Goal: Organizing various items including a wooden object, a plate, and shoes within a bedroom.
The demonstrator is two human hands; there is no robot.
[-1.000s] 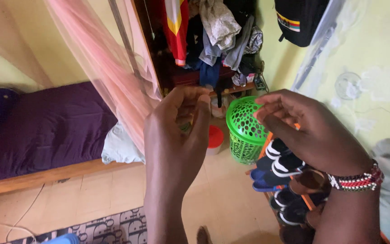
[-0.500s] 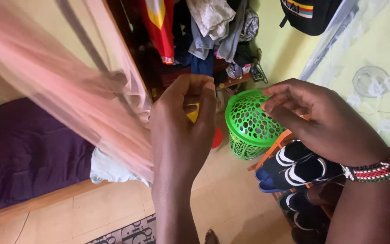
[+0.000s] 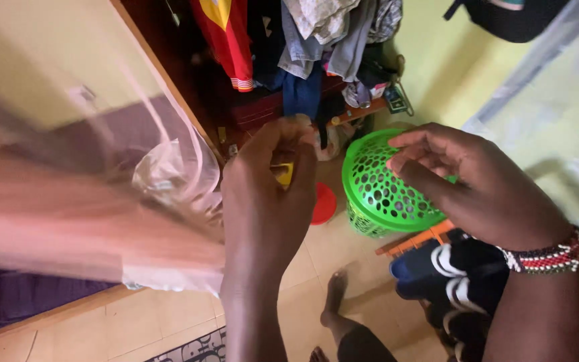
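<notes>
From the head camera I see both hands raised in front of a green perforated basket, which I take as my landmark; it stands on the tiled floor. My left hand is just to the left of the basket, back of the hand toward me, its fingers curled in and pinched on a small yellow thing that peeks out near the fingertips; I cannot tell what that thing is. My right hand sits over the basket's right rim, thumb and fingers drawn together at the tips, but I cannot tell whether anything is caught between them. A beaded bracelet in red, white and dark rings the right wrist. The two hands are apart, with the basket's domed top showing between them. Just left of the basket, low on the floor, lies a red round lid. Far left of the basket hangs a blurred pink mosquito net. Behind the basket, clothes hang in a heap. Right below the basket are dark shoes with white stripes. A bare foot stands on the tiles below the basket.
</notes>
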